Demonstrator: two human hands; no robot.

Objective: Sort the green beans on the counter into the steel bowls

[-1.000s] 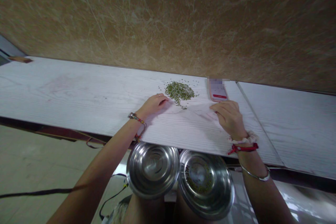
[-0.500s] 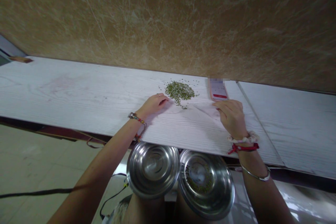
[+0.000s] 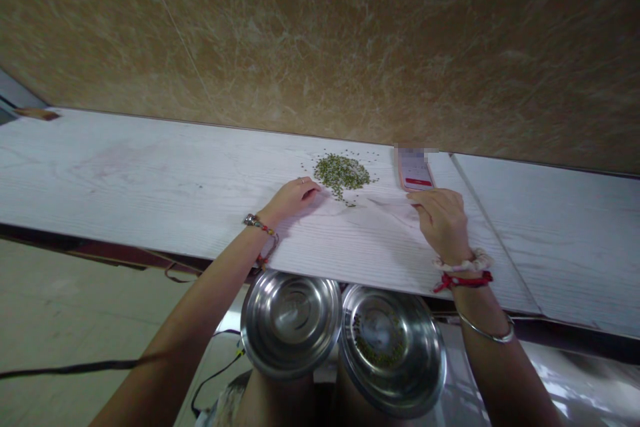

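A loose pile of small green beans [image 3: 343,172], with whitish bits among them, lies on the white tabletop [image 3: 215,167]. My left hand [image 3: 295,199] rests at the pile's near left edge, fingers curled together; what they hold, if anything, is hidden. To the right, my right hand [image 3: 443,217] pinches a thin, see-through plastic film [image 3: 393,208]. This film stretches over the tabletop towards the pile, and its far end is hard to make out. Just beyond my right fingers lies a phone [image 3: 416,173] with its screen lit.
Two steel bowls stand below the table's front edge, above my legs: the left bowl [image 3: 290,360] shows bare metal inside, the right bowl [image 3: 425,373] holds green beans and something whitish. A brown marbled wall [image 3: 320,47] rises behind the table. A black cable [image 3: 70,368] runs at lower left.
My right hand has shifted slightly to the right, drawing the plastic film with it. My left hand, the bean pile and the bowls look unmoved.
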